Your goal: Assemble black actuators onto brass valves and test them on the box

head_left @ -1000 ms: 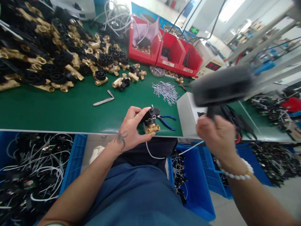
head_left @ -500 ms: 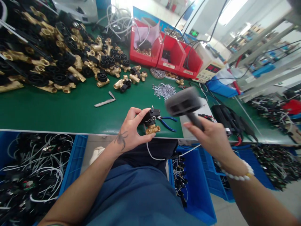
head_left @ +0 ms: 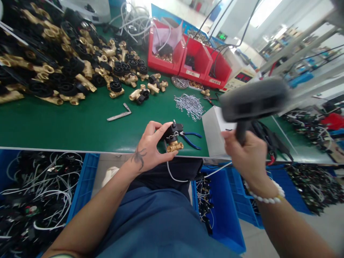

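Note:
My left hand (head_left: pixel 152 148) grips a brass valve with a black housing (head_left: pixel 175 146) at the bench's front edge, thumb at its bottom and fingers over its top. A bent wire clip (head_left: pixel 172 135) sits across the black part, and a white cable (head_left: pixel 172 175) hangs below. Raised at the right, my right hand (head_left: pixel 245 154) is closed around the handle of a mallet (head_left: pixel 252 100), whose grey head is blurred by motion. Beside the valve lie pliers with blue handles (head_left: pixel 192 139). A heap of wire clips (head_left: pixel 189 104) lies behind them.
Many brass valves (head_left: pixel 88 70) are piled at the back left. Red bins (head_left: pixel 196 59) stand at the back. A white box (head_left: pixel 215 132) is right of the pliers. An L-shaped metal key (head_left: pixel 119 115) lies left. Blue crates (head_left: pixel 228 215) stand below the bench edge.
My right hand has lifted the mallet up and to the right, away from the valve, uncovering more of the white box. My left hand and the valve stay nearly in place.

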`<state>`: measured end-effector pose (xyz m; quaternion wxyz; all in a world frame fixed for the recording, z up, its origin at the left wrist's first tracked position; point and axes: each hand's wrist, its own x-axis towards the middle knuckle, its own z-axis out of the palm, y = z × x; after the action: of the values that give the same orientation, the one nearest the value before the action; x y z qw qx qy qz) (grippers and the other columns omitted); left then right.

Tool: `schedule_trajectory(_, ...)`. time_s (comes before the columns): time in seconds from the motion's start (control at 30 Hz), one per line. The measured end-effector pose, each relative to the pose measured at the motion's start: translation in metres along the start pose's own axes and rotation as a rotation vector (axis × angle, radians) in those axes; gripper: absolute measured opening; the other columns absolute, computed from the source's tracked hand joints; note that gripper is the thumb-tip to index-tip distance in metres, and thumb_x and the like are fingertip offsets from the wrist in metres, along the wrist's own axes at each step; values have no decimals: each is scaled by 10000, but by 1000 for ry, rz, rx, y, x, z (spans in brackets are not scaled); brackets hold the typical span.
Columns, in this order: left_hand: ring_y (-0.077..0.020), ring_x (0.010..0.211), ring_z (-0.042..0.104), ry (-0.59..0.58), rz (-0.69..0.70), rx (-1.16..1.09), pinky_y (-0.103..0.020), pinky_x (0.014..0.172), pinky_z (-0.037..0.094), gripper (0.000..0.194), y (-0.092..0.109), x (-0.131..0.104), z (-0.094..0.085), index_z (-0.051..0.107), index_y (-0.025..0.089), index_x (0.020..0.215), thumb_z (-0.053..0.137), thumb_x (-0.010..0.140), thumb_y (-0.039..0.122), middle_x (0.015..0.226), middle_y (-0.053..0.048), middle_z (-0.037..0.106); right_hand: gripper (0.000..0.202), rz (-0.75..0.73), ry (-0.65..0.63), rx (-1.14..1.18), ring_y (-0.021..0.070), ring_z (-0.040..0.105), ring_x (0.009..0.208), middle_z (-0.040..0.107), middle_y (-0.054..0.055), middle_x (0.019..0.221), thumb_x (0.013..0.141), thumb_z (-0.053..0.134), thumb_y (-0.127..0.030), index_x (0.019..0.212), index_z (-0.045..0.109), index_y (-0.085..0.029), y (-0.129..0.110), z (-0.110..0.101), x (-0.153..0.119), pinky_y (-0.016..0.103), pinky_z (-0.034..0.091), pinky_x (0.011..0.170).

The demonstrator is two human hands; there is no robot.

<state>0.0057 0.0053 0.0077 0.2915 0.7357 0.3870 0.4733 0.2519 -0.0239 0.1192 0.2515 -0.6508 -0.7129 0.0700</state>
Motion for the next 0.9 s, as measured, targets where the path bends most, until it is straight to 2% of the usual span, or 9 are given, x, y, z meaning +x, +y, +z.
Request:
schedule_trajectory(0.1,-232,1067,555,-2,-10,-5,-430,977,563,729,0,0,0,540,227,1416,821,747,295,1139,-65,496,624,-61,-245,-81,91,299,426,380,-33,456,896,537,-754,606,472,-204,-1,2,1,264,215,445)
schedule_trajectory(0.13,-231,1066,554,-2,-12,-6,-427,972,565,730,-1,0,0,539,232,1418,821,748,295,1139,-65,496,608,-66,-212,-92,89,299,426,380,-35,457,881,575,-739,609,495,-201,-1,1,1,265,216,448)
schedule_trajectory(0.27,-230,1051,550,4,6,3,-418,944,575,756,-1,1,1,534,221,1427,827,733,275,1135,-71,501,536,31,282,79,102,374,452,436,-27,503,902,617,-662,643,503,-207,1,0,1,259,298,468)
schedule_trajectory(0.3,-228,1045,551,6,11,5,-414,938,577,757,-1,1,1,535,222,1426,829,730,274,1130,-70,502,536,33,287,102,102,370,447,438,-26,501,917,597,-656,639,490,-210,1,1,0,260,300,465)
schedule_trajectory(0.43,-223,1036,555,9,16,1,-401,925,579,736,-1,2,1,538,239,1414,824,738,279,1118,-61,506,582,-122,-201,-65,96,289,422,383,-28,456,896,576,-695,591,485,-208,0,9,-1,275,199,451)
schedule_trajectory(0.47,-223,1038,554,10,12,2,-404,930,577,735,-1,2,1,537,236,1414,825,739,279,1121,-62,506,584,-142,-233,-87,98,283,427,370,-29,454,889,581,-699,587,487,-208,-2,8,-1,278,190,455)
schedule_trajectory(0.63,-223,1041,553,5,5,6,-410,942,575,737,1,2,1,537,221,1415,824,739,272,1133,-66,502,552,49,199,15,122,375,475,431,-12,516,927,566,-671,622,455,-225,-4,5,-3,282,303,495)
schedule_trajectory(0.8,-213,1034,561,11,-9,-11,-378,902,591,721,0,2,0,538,245,1409,814,744,280,1116,-53,496,632,-74,-165,-97,101,267,431,349,-26,458,897,507,-753,574,443,-213,0,17,-4,285,198,461)
schedule_trajectory(0.9,-218,1031,565,7,2,6,-396,919,587,743,0,2,1,541,219,1411,826,727,279,1123,-62,499,547,-7,-21,-1,100,315,466,370,-32,495,907,591,-664,628,525,-198,-7,19,0,273,252,478)
